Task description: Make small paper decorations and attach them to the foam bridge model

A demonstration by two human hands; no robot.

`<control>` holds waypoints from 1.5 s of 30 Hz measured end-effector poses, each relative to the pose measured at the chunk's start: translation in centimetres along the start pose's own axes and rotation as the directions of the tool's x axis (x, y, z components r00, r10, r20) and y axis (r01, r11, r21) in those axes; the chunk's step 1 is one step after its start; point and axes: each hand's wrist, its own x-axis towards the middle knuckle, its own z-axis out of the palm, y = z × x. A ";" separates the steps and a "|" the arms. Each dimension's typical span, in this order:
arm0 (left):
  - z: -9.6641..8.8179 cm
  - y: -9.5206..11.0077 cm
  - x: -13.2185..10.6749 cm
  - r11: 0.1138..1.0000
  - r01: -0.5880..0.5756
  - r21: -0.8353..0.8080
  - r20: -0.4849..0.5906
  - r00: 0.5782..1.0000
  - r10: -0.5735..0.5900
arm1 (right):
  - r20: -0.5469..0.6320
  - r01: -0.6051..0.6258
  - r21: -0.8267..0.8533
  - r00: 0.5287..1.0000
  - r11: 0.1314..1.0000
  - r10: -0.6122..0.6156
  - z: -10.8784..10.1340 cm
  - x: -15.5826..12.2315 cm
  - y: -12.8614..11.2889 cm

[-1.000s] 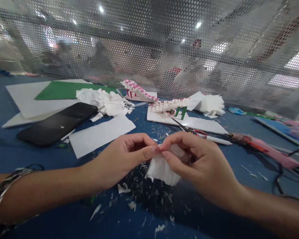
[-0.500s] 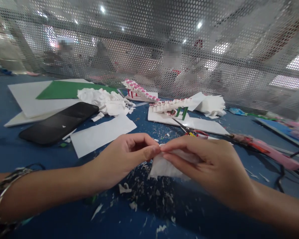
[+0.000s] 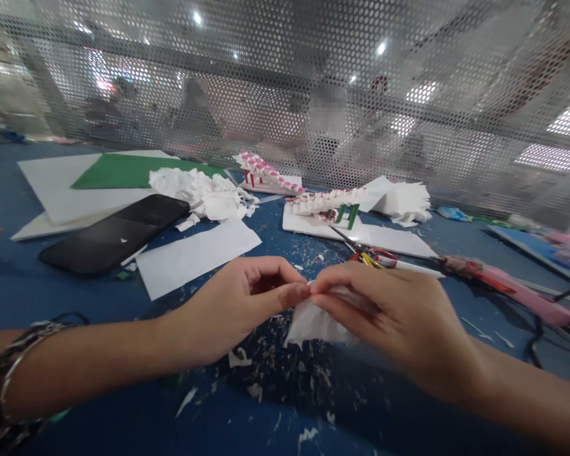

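A thin white sheet of tissue-like paper (image 3: 316,323) hangs above the blue table, pinched at its upper edge. My left hand (image 3: 247,304) comes in from the left, thumb and index finger closed at the sheet's upper left corner. Close against it, my right hand (image 3: 394,316) pinches the same edge between thumb and index finger. The fingertips of both hands almost meet, and part of the sheet is hidden behind my right hand. Just beyond lie red-handled scissors (image 3: 361,252) and a flat white paper strip (image 3: 197,256).
A black phone (image 3: 116,234), a crumpled white paper heap (image 3: 204,193) and green sheet (image 3: 123,172) lie left. Two small stair models, one pink-topped (image 3: 268,172), one on green posts (image 3: 325,201), stand ahead. A pink glue gun (image 3: 517,292) lies right. Perforated metal (image 3: 275,82) closes the back.
Both hands stay pinched on the white sheet. My right fingertips have shifted slightly right, and the sheet's lower edge has dropped a little.
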 end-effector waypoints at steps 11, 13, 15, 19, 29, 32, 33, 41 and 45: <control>-0.1 -0.2 0.2 0.999 -0.018 -0.040 0.042 0.999 0.020 | 0.078 -0.022 0.144 0.997 0.989 0.011 -0.5 0.5 0.7; -0.1 -0.2 0.1 0.999 -0.018 -0.027 0.039 0.999 0.019 | 0.073 0.016 0.124 0.997 0.992 -0.026 -0.5 0.4 0.6; 0.0 -0.2 0.1 1.000 -0.016 -0.016 0.035 0.999 0.017 | 0.080 0.038 0.090 0.996 0.995 -0.045 -0.4 0.4 0.6; 0.2 -0.4 0.0 0.999 -0.048 0.026 0.031 0.998 0.047 | 0.149 -0.011 0.048 0.989 0.999 0.004 0.0 0.4 0.6; 0.1 -0.8 -0.3 0.909 -0.237 0.342 0.008 0.968 0.249 | 0.201 -0.053 0.019 0.978 0.998 0.048 0.3 0.3 0.7; 0.0 -0.6 -0.2 0.868 -0.278 0.412 0.033 0.956 0.291 | 0.184 -0.054 0.017 0.982 0.998 0.050 0.4 0.3 0.6; 0.0 -0.6 -0.2 0.857 -0.292 0.424 0.046 0.952 0.302 | 0.173 -0.055 0.016 0.984 0.998 0.051 0.4 0.2 0.5; -0.4 -0.4 0.1 0.751 -0.433 0.499 0.180 0.899 0.398 | 0.128 -0.077 0.042 0.989 0.996 0.071 0.8 -0.3 0.4; -0.5 -0.3 0.3 0.804 -0.340 0.488 0.133 0.939 0.316 | 0.140 -0.134 0.126 0.983 0.983 0.116 0.5 -0.1 0.4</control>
